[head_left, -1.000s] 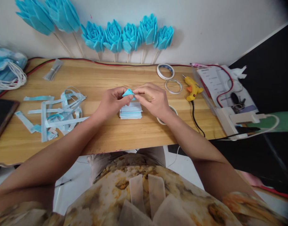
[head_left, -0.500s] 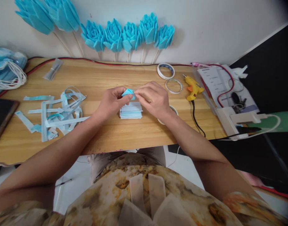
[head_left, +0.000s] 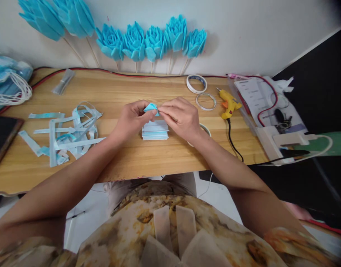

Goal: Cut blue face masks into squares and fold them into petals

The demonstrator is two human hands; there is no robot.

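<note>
Between my two hands is a small folded piece of blue fabric (head_left: 150,108), its top folded to a point. My left hand (head_left: 136,115) pinches it between thumb and fingers from the left. The fingertips of my right hand (head_left: 181,114) close on its right edge, hiding that part. Just below my hands, a stack of pale blue pleated mask fabric pieces (head_left: 155,132) lies on the wooden table (head_left: 125,163). A roll of tape (head_left: 205,130) sits partly hidden behind my right wrist.
Cut mask strips (head_left: 72,135) lie on the left. A yellow glue gun (head_left: 229,104), tape rolls (head_left: 196,84) and a power strip (head_left: 270,145) are at the right. Blue fabric flowers (head_left: 155,42) on sticks lean against the wall. A bundle of white cords (head_left: 16,91) is far left.
Both hands stay in nearly the same place. The folded blue fabric has shifted slightly in my fingers, and its visible top looks a little more rounded.
</note>
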